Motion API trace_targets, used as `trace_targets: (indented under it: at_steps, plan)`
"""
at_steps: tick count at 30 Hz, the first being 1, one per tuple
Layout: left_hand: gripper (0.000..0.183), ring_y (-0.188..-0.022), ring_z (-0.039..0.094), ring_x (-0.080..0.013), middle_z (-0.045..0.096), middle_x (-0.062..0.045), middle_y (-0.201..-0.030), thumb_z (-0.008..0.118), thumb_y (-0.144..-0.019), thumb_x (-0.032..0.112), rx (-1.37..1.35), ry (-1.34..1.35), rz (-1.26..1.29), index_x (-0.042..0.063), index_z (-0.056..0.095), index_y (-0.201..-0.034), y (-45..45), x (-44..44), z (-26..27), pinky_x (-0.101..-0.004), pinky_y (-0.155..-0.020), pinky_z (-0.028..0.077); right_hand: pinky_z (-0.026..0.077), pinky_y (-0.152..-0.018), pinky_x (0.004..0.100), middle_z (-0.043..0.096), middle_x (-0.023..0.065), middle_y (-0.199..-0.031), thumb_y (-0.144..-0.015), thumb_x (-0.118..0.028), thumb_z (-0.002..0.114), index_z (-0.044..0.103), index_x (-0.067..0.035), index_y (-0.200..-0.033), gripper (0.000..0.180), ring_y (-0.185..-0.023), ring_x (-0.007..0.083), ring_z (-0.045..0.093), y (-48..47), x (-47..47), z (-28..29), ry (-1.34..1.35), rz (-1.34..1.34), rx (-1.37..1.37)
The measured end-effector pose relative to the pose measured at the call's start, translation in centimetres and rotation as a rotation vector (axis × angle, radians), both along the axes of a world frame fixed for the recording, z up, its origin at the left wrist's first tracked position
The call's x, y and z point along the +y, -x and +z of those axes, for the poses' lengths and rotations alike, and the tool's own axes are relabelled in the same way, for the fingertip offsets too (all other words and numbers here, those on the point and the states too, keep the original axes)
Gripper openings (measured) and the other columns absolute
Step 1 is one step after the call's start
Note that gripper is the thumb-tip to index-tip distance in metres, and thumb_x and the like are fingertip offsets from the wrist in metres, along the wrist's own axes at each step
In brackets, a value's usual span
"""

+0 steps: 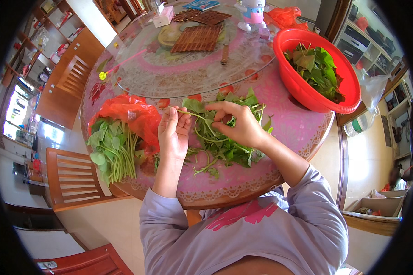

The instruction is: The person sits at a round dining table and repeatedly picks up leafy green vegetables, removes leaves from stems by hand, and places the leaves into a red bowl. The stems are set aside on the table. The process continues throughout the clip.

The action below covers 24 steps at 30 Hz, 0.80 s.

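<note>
My left hand (173, 134), palm turned up, pinches the end of a thin green stem (194, 114) between thumb and fingers. The stem runs right, towards my right hand (240, 122). That hand hovers over a loose pile of leafy greens (232, 151), its thumb and fingers curled; whether anything is pinched there is unclear. Left of my left hand lies a bundle of long-stemmed greens (118, 149), partly inside a red plastic bag (129, 111). At the right, a red plastic basin (342, 103) holds picked leaves (315, 70).
A glass turntable (151, 84) covers the table's middle, bearing a wooden-handled knife (224, 55), a slatted mat (197, 38), a tissue pack (163, 16) and a toy figure (253, 15). Another red bag (284, 17) lies behind the basin. A wooden chair (77, 175) stands at the left.
</note>
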<state>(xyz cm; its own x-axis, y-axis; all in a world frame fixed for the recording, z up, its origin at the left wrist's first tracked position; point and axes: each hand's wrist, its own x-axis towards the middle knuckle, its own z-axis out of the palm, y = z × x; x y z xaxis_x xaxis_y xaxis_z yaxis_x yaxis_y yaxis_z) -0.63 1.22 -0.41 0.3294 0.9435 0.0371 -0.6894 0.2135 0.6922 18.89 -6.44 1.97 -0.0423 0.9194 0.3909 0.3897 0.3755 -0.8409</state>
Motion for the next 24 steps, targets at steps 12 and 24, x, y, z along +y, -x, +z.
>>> trace_targets:
  at_steps: [12, 24]
  plan:
    - [0.041, -0.082, 0.065, -0.0111, 0.069, -0.010, -0.096, 0.065, -0.084, -0.008, 0.410, -0.319, -0.093, 0.002, 0.052, -0.122, -1.0, -1.1, 0.8, -0.0243, -0.080, 0.051, 0.047, -0.071, 0.0296, 0.064, 0.0047, -0.077, -0.084, -0.003, 0.066, 0.060, -0.004, -0.120, 0.037, -0.076, 0.0108, 0.060, -0.9, 0.7, -0.6, 0.213, -0.054, 0.302]
    - [0.024, -0.084, 0.061, -0.0087, 0.067, -0.006, -0.096, 0.065, -0.088, -0.005, 0.494, -0.610, 0.193, 0.002, 0.058, -0.109, -0.5, -0.5, 0.5, -0.0233, -0.077, 0.050, 0.047, -0.065, 0.0328, 0.065, 0.0050, -0.078, -0.072, -0.012, 0.079, 0.061, -0.005, -0.092, 0.028, -0.077, 0.0204, 0.061, -1.8, 1.0, -0.3, -0.093, -0.278, -0.075]
